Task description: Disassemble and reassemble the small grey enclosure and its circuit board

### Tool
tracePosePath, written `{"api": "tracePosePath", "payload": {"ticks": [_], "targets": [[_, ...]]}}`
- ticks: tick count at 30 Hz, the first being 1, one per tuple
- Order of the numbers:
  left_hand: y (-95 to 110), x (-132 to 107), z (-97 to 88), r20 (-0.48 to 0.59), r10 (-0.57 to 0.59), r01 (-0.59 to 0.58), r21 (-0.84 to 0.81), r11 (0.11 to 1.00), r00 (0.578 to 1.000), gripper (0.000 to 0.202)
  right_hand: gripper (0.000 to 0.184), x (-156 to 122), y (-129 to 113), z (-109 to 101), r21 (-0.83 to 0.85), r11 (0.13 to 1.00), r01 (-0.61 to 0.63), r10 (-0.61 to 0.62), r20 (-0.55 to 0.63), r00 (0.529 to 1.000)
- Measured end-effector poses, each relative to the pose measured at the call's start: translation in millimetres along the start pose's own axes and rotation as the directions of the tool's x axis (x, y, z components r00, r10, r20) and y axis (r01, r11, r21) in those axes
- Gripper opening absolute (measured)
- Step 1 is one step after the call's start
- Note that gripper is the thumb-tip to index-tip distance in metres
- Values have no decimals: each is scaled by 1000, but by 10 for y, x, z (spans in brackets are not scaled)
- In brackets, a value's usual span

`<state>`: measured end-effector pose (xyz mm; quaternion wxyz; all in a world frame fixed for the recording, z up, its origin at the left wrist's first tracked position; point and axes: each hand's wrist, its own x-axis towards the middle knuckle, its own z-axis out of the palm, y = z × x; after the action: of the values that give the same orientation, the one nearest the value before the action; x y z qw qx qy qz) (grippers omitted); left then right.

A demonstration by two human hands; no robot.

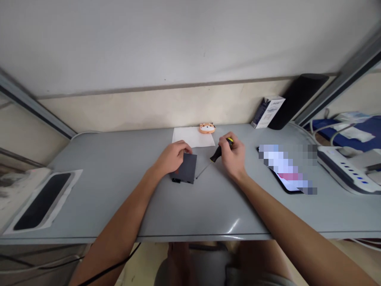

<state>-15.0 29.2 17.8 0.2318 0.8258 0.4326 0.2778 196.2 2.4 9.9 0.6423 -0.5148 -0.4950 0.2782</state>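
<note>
My right hand (pixel 233 157) grips a screwdriver (pixel 217 153) with a black and yellow handle. Its thin shaft slants down to the left, the tip close to the right side of a flat dark grey rectangular device (pixel 188 169). My left hand (pixel 172 157) is closed over the upper left part of that device, which lies on the desk; some of its fingers are hidden. A small black piece (pixel 176 180) shows at the device's lower left corner. Just behind lies a sheet of white paper (pixel 190 137), with an orange animal-faced item (pixel 207 128) at its far edge.
On the right of the grey desk (pixel 196 214) lies a phone (pixel 282 171) with a lit screen, beside a white power strip (pixel 349 169). A carton (pixel 268 112) and a black cylinder (pixel 297 101) stand at the back right. A black slab (pixel 43 200) lies on white material at left.
</note>
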Motion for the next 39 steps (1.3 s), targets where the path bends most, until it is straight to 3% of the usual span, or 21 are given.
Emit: {"api": "tracePosePath", "payload": {"ticks": [5,11,25,30,34,36,39], "targets": [[-46,5,30,-29,18,-18,-5,1000,999,39,24,-68,-34,36,-4,1000,20,-19,78,997],[-54,4,27,-33,43,-42,14,999,999,38,22,-33,-20,13,-10,1000,14,-14,29,999],[21,-2,12,-73,189,-174,179,968,979,32,22,-20,-21,18,-28,999,29,-28,56,998],[201,-35,-14,-77,214,-210,61,976,974,22,19,46,12,-15,20,999,29,-29,-22,999],[325,-68,-34,30,139,-139,-14,990,990,14,19,130,59,-54,80,995,-52,63,-147,987],[324,-71,-25,78,114,-114,-7,993,990,14,18,168,80,-64,121,988,-101,125,-217,968],[253,-59,18,32,128,-129,16,992,991,13,17,206,100,-60,196,967,-162,212,-269,939]]}}
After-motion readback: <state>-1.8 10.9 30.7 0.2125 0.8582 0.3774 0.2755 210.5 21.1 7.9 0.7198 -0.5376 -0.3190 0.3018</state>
